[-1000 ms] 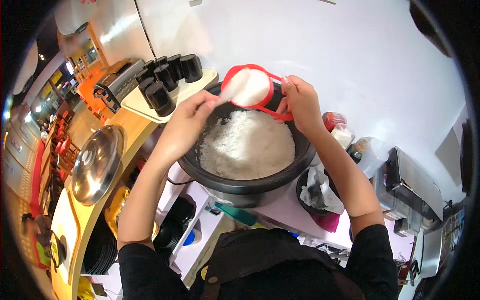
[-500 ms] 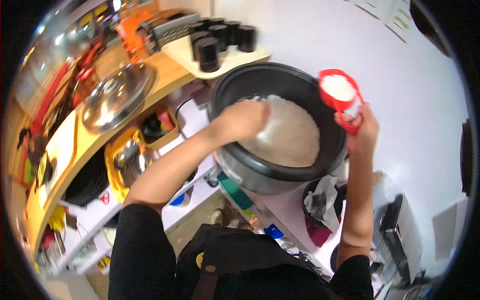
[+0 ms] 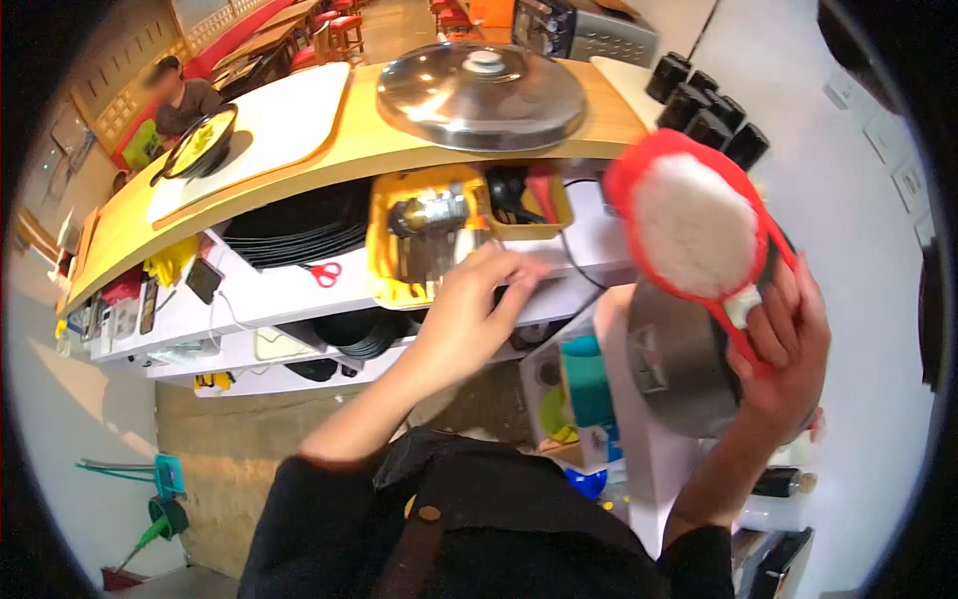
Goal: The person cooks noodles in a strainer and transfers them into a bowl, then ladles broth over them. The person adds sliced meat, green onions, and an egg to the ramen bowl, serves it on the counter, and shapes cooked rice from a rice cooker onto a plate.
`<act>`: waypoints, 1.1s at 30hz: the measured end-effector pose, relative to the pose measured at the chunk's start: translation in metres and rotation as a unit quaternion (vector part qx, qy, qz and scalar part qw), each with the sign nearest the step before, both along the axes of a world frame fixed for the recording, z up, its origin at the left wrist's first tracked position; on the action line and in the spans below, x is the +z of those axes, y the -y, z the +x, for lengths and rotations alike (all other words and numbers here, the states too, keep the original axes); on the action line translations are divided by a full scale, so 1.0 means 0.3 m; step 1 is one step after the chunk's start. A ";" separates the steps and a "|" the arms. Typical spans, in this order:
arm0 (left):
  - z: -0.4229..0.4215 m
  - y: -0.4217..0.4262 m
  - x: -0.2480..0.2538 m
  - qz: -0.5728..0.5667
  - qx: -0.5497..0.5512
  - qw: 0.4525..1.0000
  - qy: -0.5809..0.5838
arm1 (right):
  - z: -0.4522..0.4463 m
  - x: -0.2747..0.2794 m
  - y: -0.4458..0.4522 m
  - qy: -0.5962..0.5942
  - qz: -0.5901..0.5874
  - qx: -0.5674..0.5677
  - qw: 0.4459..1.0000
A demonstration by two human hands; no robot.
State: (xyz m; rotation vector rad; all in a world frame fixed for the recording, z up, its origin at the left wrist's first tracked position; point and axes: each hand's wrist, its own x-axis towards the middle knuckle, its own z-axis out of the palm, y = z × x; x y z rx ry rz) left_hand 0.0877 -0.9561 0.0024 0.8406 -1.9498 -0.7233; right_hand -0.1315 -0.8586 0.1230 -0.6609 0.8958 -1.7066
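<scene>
My right hand (image 3: 783, 334) is wrapped round the handle of a red-rimmed scoop (image 3: 689, 145), raised above the steel pot at right. White contents (image 3: 697, 225) fill its round head; whether they are grains or powder I cannot make out. Behind the scoop and my right hand, the big steel pot (image 3: 679, 364) is partly hidden, its inside out of sight. My left hand (image 3: 479, 295) hovers in front of the yellow cutlery tray (image 3: 382, 245), thumb apart from the bent fingers, with nothing visible in it.
A steel lid (image 3: 449, 105) rests on the wooden counter (image 3: 329, 165), beside a pale tray (image 3: 289, 115) and a black pan (image 3: 205, 150). Black cups (image 3: 689, 105) stand at upper right. Shelves hold black plates (image 3: 299, 235) and red scissors (image 3: 324, 275). A person (image 3: 190, 100) sits beyond the counter.
My view has turned left, toward the counter and shelves. My left hand has come out of the pot and is now before the cutlery tray. The scoop stays in my right hand, nearer the camera.
</scene>
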 end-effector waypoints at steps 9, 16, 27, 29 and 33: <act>0.735 0.060 -0.511 0.335 0.045 0.935 0.104 | 0.561 -0.495 0.336 0.261 0.041 0.228 0.937; 0.736 0.078 -0.807 0.436 -0.202 0.820 0.310 | 0.546 -0.752 0.048 0.268 0.127 0.055 0.953; 0.045 -0.111 -1.085 0.332 -0.595 0.597 0.423 | 0.289 -0.752 -0.636 0.205 0.050 -0.318 0.924; -0.133 -0.177 -0.978 0.188 -0.606 0.617 0.467 | 0.251 -0.758 -0.820 0.186 0.038 -0.439 0.878; -0.352 -0.264 -0.930 0.213 -0.582 0.665 0.417 | 0.133 -0.766 -1.177 0.151 -0.015 -0.600 0.786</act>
